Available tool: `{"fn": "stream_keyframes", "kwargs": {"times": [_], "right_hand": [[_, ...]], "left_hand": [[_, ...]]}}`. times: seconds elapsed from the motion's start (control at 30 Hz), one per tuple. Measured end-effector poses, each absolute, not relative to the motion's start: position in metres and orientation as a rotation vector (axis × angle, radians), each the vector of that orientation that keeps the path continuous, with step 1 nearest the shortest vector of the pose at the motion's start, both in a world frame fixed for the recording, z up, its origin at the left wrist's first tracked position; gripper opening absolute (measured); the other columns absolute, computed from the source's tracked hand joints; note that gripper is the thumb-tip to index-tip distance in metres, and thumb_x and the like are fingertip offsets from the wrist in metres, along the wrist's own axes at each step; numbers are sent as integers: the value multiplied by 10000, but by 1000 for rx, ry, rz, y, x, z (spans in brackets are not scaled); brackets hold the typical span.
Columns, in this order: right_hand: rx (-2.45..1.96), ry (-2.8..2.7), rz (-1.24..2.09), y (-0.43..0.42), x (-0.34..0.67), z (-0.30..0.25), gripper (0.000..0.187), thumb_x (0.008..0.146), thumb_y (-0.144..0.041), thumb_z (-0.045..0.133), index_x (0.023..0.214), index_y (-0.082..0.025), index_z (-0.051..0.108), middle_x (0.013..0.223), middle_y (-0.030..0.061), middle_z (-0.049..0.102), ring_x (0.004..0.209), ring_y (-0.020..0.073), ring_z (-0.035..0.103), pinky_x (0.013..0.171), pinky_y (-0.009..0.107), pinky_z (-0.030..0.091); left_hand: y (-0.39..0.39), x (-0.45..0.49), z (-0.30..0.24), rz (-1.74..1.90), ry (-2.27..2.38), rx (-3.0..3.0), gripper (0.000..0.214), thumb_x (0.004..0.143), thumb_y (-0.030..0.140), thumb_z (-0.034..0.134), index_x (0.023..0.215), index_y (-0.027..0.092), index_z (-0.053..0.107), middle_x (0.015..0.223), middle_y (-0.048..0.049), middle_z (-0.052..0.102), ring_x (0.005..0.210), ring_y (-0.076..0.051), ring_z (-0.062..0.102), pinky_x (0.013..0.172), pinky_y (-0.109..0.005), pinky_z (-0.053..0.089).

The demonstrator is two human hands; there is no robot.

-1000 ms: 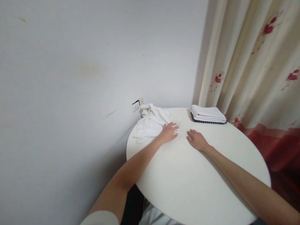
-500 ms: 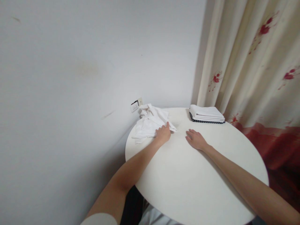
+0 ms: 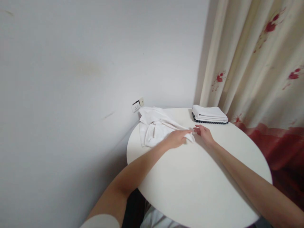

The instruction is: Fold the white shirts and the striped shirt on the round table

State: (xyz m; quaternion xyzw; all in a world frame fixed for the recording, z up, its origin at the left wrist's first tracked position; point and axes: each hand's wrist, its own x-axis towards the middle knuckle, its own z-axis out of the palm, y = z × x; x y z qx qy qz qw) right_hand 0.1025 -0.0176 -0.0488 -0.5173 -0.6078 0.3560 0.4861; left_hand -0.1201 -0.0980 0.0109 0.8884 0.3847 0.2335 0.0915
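A crumpled white cloth point(image 3: 155, 126) lies at the far left of the round white table point(image 3: 194, 183). My left hand point(image 3: 177, 138) is closed on a corner of that cloth, which is stretched out toward the table's middle. My right hand point(image 3: 203, 133) lies just right of that corner, fingers stretched out toward it, touching or nearly touching the fabric; I cannot tell which.
A neat stack of folded white cloths point(image 3: 209, 114) on a dark-edged one sits at the far edge by the flowered curtain point(image 3: 256, 69). A wall socket point(image 3: 137, 105) is on the white wall behind the cloth.
My left hand closed on the cloth and dragged a corner rightward toward the table's middle. My right hand moved up and left to meet it.
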Motion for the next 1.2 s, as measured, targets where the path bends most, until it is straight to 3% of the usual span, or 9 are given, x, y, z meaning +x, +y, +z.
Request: {"fn": "stream_keyframes", "kwargs": {"times": [0.13, 0.23, 0.43, 0.57, 0.67, 0.73, 0.93, 1.1, 1.2], "right_hand": [[-1091, -1407, 1076, -28, 102, -43, 565, 880, -608, 560, 1248, -193, 669, 1215, 160, 709, 1029, 281, 702, 877, 418, 556], [-991, -1619, 1027, -40, 88, -45, 575, 820, -572, 671, 1259, -202, 670, 1216, 138, 706, 996, 275, 687, 864, 424, 551], [-1006, -1972, 709, -48, 68, -54, 427, 785, -215, 652, 1206, -183, 710, 1140, 86, 726, 866, 204, 656, 839, 357, 527], [-997, -2029, 543, -46, 71, -52, 393, 765, -94, 514, 1052, -164, 772, 959, 74, 720, 796, 185, 627, 771, 319, 504], [-995, -1997, 514, -48, 72, -43, 396, 744, -70, 489, 992, -165, 784, 893, 60, 700, 770, 174, 616, 745, 297, 488], [-993, -1958, 548, -52, 71, -33, 380, 742, -71, 489, 964, -164, 782, 891, 55, 698, 774, 170, 620, 725, 282, 483], [-891, -1918, 543, -71, 73, -3, 277, 754, -127, 545, 905, -171, 773, 828, 42, 684, 721, 169, 591, 652, 277, 450], [-690, -1951, 652, -91, 92, 31, 253, 784, -205, 592, 958, -181, 774, 887, 58, 697, 784, 193, 607, 666, 291, 444], [-632, -2055, 737, -94, 113, 45, 288, 797, -253, 596, 1001, -179, 786, 865, 47, 687, 770, 183, 588, 682, 289, 438]], "left_hand": [[-107, -120, 13, 357, 765, 2677, 556, 865, 293, 715, 1401, 254, 575, 1439, -74, 595, 1296, -264, 578, 1093, -361, 433], [-106, -126, 28, 512, 672, 2579, 503, 895, 342, 702, 1382, 269, 595, 1371, -58, 648, 1241, -227, 615, 1066, -321, 443], [-59, -180, 36, 1293, 1596, 2326, 317, 953, 217, 548, 1245, 186, 667, 1280, -102, 681, 1228, -237, 601, 1120, -385, 404], [-37, -237, 22, 1159, 2253, 1926, 584, 878, 289, 678, 1426, 165, 523, 1501, -197, 481, 1416, -366, 417, 1160, -527, 321], [-29, -265, 10, 1136, 2316, 1756, 869, 801, 402, 772, 1538, 177, 367, 1612, -233, 282, 1486, -415, 285, 1148, -539, 332], [-21, -275, 4, 1187, 2256, 1760, 907, 774, 427, 792, 1534, 171, 369, 1599, -241, 299, 1477, -406, 311, 1142, -513, 356], [0, -276, -1, 1528, 1887, 2112, 463, 772, 264, 742, 1217, 174, 652, 1266, -148, 653, 1258, -301, 578, 1105, -466, 436], [-10, -256, 12, 1791, 1625, 2156, 242, 836, 256, 664, 1068, 188, 686, 1184, -106, 659, 1138, -245, 631, 927, -395, 563], [-16, -243, 16, 1818, 1489, 2258, 212, 874, 263, 638, 1069, 197, 688, 1213, -98, 647, 1170, -232, 614, 964, -399, 547]]}}
